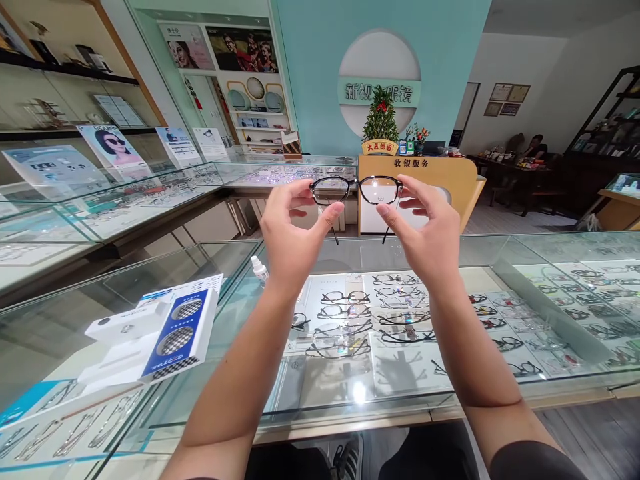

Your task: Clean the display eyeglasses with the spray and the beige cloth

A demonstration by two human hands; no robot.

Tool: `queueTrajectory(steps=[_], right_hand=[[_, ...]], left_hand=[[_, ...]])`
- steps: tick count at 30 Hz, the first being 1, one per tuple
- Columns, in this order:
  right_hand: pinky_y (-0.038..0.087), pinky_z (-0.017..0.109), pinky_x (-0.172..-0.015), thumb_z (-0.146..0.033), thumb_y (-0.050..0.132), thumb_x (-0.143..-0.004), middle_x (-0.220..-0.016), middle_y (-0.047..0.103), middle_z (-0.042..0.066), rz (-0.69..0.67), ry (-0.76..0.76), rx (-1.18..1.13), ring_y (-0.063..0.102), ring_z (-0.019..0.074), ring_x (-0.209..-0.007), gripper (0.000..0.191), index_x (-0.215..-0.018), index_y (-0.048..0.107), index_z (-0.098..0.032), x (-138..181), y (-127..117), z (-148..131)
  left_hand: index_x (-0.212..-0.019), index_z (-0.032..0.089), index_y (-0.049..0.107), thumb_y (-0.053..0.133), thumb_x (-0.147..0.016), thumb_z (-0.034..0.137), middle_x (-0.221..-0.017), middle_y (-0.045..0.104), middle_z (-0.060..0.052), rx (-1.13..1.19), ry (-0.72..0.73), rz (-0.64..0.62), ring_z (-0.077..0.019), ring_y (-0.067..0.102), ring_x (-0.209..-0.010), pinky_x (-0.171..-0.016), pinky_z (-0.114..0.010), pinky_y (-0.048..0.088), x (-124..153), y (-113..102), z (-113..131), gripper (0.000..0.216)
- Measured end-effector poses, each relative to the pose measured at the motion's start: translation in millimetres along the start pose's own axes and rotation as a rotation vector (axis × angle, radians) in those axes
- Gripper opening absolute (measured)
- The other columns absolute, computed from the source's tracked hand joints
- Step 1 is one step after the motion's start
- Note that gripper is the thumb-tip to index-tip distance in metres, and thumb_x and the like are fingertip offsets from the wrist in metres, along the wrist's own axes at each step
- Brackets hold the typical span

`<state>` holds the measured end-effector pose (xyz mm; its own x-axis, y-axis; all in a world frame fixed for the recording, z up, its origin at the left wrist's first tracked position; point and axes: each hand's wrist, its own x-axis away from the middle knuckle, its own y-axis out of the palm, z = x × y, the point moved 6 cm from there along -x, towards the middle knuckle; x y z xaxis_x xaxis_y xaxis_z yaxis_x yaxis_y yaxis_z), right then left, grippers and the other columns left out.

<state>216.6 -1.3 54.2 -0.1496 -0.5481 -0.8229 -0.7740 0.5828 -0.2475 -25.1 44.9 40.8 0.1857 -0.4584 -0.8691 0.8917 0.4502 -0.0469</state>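
Observation:
Both hands hold up one pair of black-rimmed eyeglasses (pixel 356 183) above the glass display case (pixel 345 407). My left hand (pixel 297 217) pinches the frame's left side between thumb and fingers. On the opposite rim, my right hand (pixel 425 213) has the same kind of pinch, its thumb at the lower edge of the lens. The temples are unfolded and point down and away, with dark tips showing beneath the lenses. Under the glass between my forearms lie rows of eyeglasses (pixel 345 311).
A white spray bottle (pixel 259 270) stands on the case by my left wrist. Left of my forearm sits a blue-and-white display box (pixel 173 333). Beyond are a wooden cashier counter (pixel 425 167) with a potted plant (pixel 381 117) and, far right, a seated person (pixel 536 148).

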Motion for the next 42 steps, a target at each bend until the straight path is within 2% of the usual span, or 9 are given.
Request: queueTrajectory(steps=[16,25,34,42], right_hand=[[0.062,0.047,-0.096,-0.057,0.078,-0.098,-0.126,0.082,0.007,0.012,-0.007,0.005,0.077,0.0256,-0.104,0.05,-0.142,0.076,-0.033,0.2,-1.5,-1.3],[0.063,0.053,-0.101,-0.056,0.074,-0.099,-0.133,0.083,0.008,-0.116,0.093,-0.035,0.081,0.0281,-0.105,0.054,-0.147,0.074,-0.032,1.3,7.0,2.5],[0.063,0.05,-0.099,-0.055,0.072,-0.099,-0.135,0.083,0.009,-0.149,0.115,-0.031,0.081,0.0285,-0.107,0.052,-0.144,0.075,-0.029,1.3,8.1,0.4],[0.063,0.051,-0.1,-0.054,0.071,-0.1,-0.136,0.083,0.008,-0.154,0.09,-0.031,0.081,0.0282,-0.106,0.048,-0.142,0.076,-0.031,1.4,9.2,0.3]], left_hand=[[-0.122,0.028,0.075,0.09,-0.085,0.068,-0.118,0.077,-0.008,0.0,-0.031,-0.006,-0.024,0.075,-0.103,-0.091,-0.042,0.062,-0.7,-0.3,-0.4,0.056],[-0.121,0.029,0.072,0.095,-0.078,0.07,-0.112,0.07,-0.006,-0.121,0.101,0.128,-0.0258,0.072,-0.102,-0.093,-0.046,0.062,1.7,-9.9,16.9,0.064],[-0.126,0.029,0.071,0.097,-0.079,0.062,-0.116,0.067,-0.006,-0.108,0.122,0.107,-0.0268,0.069,-0.106,-0.095,-0.045,0.059,2.4,-9.9,17.9,0.063],[-0.125,0.03,0.071,0.098,-0.075,0.066,-0.115,0.069,-0.006,-0.165,0.154,0.133,-0.0265,0.07,-0.103,-0.093,-0.045,0.061,2.8,-11.1,20.8,0.068]])
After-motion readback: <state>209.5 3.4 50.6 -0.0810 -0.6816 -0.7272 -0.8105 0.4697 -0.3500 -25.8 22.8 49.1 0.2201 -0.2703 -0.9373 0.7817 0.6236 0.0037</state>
